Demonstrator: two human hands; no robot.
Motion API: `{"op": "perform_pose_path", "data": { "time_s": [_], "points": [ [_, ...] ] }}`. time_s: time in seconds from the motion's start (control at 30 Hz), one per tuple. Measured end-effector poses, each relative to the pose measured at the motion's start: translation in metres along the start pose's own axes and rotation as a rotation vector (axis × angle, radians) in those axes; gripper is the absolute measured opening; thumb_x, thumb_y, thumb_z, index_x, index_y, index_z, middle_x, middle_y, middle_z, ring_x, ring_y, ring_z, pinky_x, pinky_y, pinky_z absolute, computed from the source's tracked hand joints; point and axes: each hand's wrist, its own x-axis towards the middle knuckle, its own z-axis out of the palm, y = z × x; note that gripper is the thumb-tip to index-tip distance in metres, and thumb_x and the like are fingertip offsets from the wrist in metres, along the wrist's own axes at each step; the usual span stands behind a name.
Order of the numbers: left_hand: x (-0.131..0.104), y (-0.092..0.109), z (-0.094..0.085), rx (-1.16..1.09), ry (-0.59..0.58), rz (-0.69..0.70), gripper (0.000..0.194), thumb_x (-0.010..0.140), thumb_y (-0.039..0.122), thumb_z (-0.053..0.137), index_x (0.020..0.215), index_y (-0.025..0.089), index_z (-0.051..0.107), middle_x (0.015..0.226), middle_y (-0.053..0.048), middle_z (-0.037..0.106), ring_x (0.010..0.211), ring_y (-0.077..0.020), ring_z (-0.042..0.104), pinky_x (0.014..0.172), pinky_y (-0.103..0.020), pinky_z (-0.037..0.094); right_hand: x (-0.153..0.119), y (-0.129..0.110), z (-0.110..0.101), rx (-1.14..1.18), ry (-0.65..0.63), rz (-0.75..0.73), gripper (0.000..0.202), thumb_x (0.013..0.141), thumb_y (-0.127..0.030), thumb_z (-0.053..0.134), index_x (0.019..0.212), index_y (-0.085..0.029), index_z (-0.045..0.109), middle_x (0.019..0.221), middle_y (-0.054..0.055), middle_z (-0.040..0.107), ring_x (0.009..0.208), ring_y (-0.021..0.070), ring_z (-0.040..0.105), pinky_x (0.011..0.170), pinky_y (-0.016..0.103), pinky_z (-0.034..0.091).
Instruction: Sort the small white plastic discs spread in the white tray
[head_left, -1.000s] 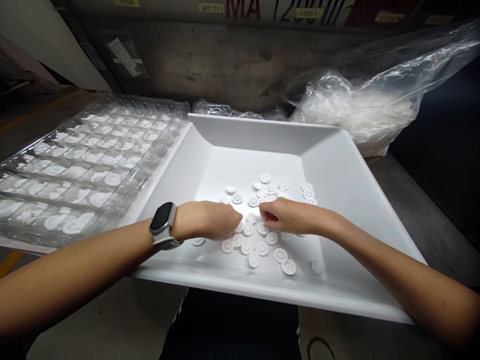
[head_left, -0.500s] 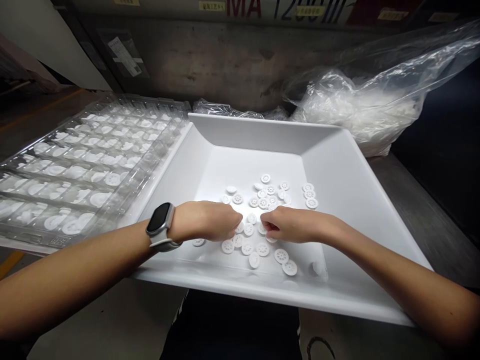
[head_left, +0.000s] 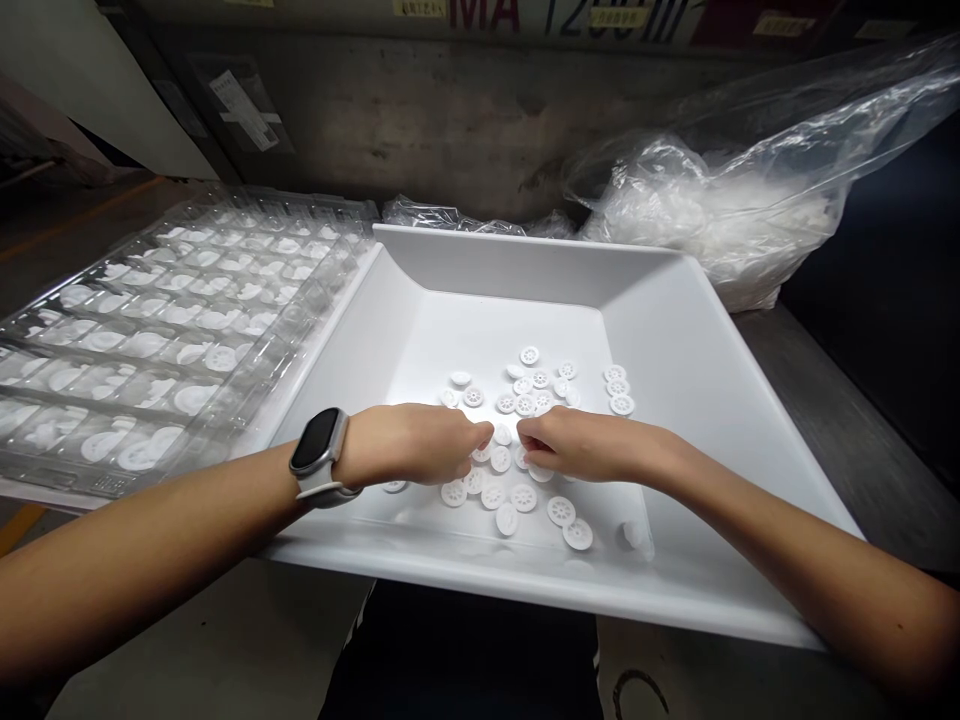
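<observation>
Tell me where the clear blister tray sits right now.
In the head view, the clear blister tray lies on the person's left, its edge against the white bin, beyond the left hand and its watch.

White discs [head_left: 524,497], white tray [head_left: 675,330]

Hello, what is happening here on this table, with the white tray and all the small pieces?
A person has both hands in a white tray scattered with small white wheel-shaped discs. The left hand, with a smartwatch on its wrist, and the right hand meet fingertip to fingertip over the discs, loosely curled; whether either holds a disc cannot be told. A clear compartment tray holding white parts lies to the left, and a plastic bag behind.
</observation>
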Motion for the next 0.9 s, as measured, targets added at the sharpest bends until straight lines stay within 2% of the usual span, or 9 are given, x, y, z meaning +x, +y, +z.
{"op": "perform_pose_path", "data": {
  "time_s": [0.33, 0.8, 0.9],
  "points": [
    [-0.0027, 0.0031, -0.0038, -0.006, 0.012, 0.008, 0.030, 0.092, 0.032, 0.044, 0.119, 0.020, 0.050, 0.082, 0.000, 0.058, 0.058, -0.0108, 0.050, 0.052, -0.026, 0.042, 0.0012, -0.0014, 0.0006, 0.023, 0.042, -0.030, 0.023, 0.094, -0.038, 0.048, 0.091, -0.016, 0.056, 0.074, -0.003, 0.052, 0.055, 0.0090, 0.044, 0.051, 0.023, 0.039],
    [-0.0027, 0.0008, -0.0031, -0.040, 0.012, 0.047, 0.035, 0.091, 0.029, 0.044, 0.125, 0.025, 0.050, 0.091, -0.002, 0.062, 0.071, -0.0149, 0.057, 0.062, -0.031, 0.046, 0.0033, -0.0001, 0.0038, 0.033, 0.073, -0.047, 0.021, 0.094, -0.035, 0.050, 0.098, -0.016, 0.057, 0.077, -0.002, 0.055, 0.056, 0.0086, 0.047, 0.052, 0.023, 0.042],
    [-0.0027, 0.0008, -0.0032, -0.036, 0.008, 0.051, 0.033, 0.092, 0.028, 0.043, 0.123, 0.026, 0.052, 0.088, -0.001, 0.061, 0.068, -0.0139, 0.056, 0.060, -0.030, 0.045, 0.0033, 0.0005, 0.0046, 0.029, 0.078, -0.055, 0.020, 0.094, -0.034, 0.050, 0.097, -0.016, 0.057, 0.077, -0.002, 0.055, 0.056, 0.0086, 0.048, 0.052, 0.023, 0.042]
  ]
}}
